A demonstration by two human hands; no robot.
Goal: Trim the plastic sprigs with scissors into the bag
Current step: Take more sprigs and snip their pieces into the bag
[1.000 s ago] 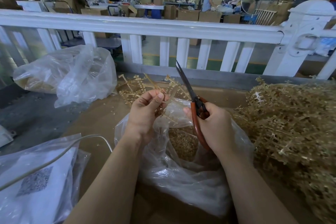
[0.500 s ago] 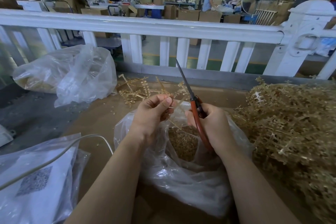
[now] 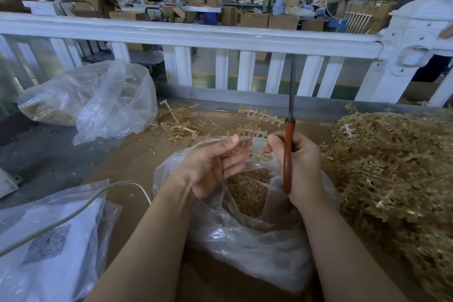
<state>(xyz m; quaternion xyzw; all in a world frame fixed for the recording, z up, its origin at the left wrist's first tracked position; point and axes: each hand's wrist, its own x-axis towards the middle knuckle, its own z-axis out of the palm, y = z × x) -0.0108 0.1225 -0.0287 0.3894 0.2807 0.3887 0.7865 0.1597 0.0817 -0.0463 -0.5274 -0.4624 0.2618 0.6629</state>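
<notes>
My right hand (image 3: 304, 167) grips the orange-handled scissors (image 3: 288, 154); the blades are closed and point straight up. A tan plastic sprig (image 3: 255, 127) stands between my two hands, by my right fingertips. My left hand (image 3: 210, 169) lies palm up over the bag's mouth with relaxed fingers, their tips at the sprig's stem. I cannot see a firm pinch there. Under both hands sits the clear plastic bag (image 3: 245, 247), open, with cut tan pieces (image 3: 247, 191) inside.
A big heap of untrimmed sprigs (image 3: 392, 179) fills the right side. Loose sprigs (image 3: 179, 122) lie behind the bag. A second clear bag (image 3: 93, 100) sits at back left. A labelled bag (image 3: 49, 240) and cable (image 3: 73, 211) are at lower left. A white fence rail (image 3: 196, 34) closes the far edge.
The scissors have swung from leaning left to upright. My left hand has let its pinch go and turned palm up. The sprig now stands between the hands.
</notes>
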